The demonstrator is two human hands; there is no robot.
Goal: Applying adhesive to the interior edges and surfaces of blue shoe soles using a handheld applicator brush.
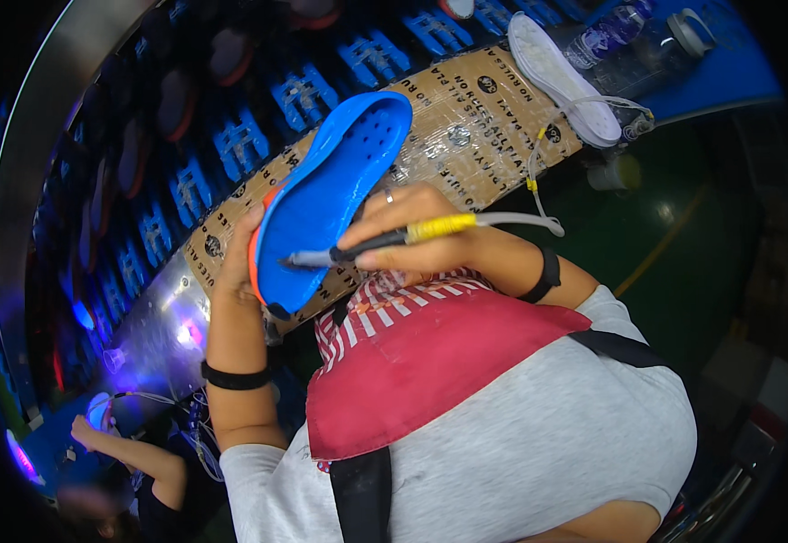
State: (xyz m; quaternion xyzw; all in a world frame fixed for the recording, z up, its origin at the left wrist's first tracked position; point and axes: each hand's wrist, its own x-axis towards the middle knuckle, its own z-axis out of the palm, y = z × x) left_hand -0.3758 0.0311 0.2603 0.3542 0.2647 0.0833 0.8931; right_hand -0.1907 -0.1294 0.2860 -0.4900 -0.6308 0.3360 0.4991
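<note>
Right now your left hand [236,258] grips the blue moulded shoe sole with an orange edge [326,195] just left of the frame's centre, fingers wrapped behind its lower left rim so the sole stands tilted, toe end pointing to the upper right. Your right hand [412,231] is closed around a slim dark pen-like tool with a yellow sleeve [385,238], pinched between thumb and fingers, and its tip touches the lower part of the sole's blue face. A pale thin hose [539,172] runs from the tool's rear up toward the upper right. Behind the sole lies a brown cardboard-covered bench strip wrapped in clear tape [466,127]. On it, in the upper right, rests a white shoe sole [561,77], with a clear plastic bottle [607,36] just beside it.
</note>
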